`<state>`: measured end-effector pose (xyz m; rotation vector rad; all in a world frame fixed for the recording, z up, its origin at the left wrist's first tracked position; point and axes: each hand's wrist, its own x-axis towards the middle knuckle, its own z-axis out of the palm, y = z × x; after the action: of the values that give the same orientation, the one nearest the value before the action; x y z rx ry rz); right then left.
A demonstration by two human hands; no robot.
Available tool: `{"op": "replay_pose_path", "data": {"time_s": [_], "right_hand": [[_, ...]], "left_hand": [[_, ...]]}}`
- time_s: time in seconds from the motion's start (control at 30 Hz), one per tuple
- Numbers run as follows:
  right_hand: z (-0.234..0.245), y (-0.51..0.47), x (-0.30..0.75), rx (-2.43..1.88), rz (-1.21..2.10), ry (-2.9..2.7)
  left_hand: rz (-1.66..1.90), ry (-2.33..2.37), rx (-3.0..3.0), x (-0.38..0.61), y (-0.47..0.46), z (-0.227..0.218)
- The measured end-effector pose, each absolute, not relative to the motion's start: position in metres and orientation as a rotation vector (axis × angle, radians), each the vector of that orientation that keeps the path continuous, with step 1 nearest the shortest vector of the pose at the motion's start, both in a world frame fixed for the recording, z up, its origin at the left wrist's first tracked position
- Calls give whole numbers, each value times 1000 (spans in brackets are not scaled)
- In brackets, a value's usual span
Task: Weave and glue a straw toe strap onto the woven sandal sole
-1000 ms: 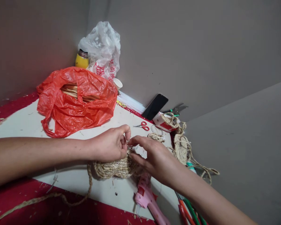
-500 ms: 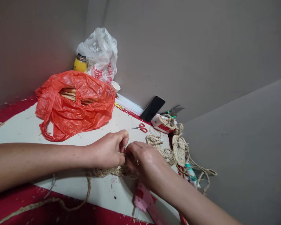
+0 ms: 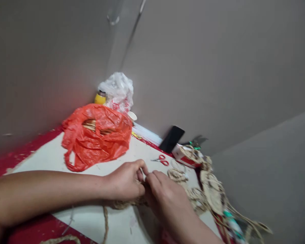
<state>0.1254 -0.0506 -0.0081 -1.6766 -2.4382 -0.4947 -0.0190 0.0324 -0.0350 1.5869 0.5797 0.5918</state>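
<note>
My left hand [image 3: 125,181] and my right hand [image 3: 167,195] meet over the white table top, their fingertips pinched together. Under them lies a woven straw-rope piece [image 3: 120,204], mostly covered, with its edge in the fingers of my left hand. What the right fingertips pinch is hidden. A braided straw cord [image 3: 106,223] trails from the piece towards the red table edge. Small red-handled scissors [image 3: 163,160] lie just beyond my right hand. To its right are a straw coil [image 3: 177,175] and an oval woven straw piece [image 3: 213,193].
A red plastic bag [image 3: 96,149] of straw strips sits at the back left, near a yellow jar [image 3: 100,98], a white plastic bag [image 3: 119,89] and a paper cup [image 3: 132,116]. A phone [image 3: 172,139] leans on the wall beside a box [image 3: 186,156] and pliers [image 3: 199,140].
The camera view has tilted up, so everything sits lower and slightly right. Both hands remain together at the straw piece, fingers still pinched.
</note>
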Motion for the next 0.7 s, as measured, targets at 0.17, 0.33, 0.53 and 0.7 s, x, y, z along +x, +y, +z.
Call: {"op": "replay_pose_path", "data": {"time_s": [0.17,0.33,0.53,0.7], "right_hand": [[14,-34,130,-1312,-762,-2438],[44,-31,118,-1257,-924,-2187],[59,-38,106,-1267,-1092,-2002],[63,-44,99,-1292,-1013,-2019]], "left_hand": [[744,532,1663,-24,38,-20],[976,520,1509,-30,39,7],[1095,416,1331,-33,35,21],[1073,413,1254,-36,34,23]]}}
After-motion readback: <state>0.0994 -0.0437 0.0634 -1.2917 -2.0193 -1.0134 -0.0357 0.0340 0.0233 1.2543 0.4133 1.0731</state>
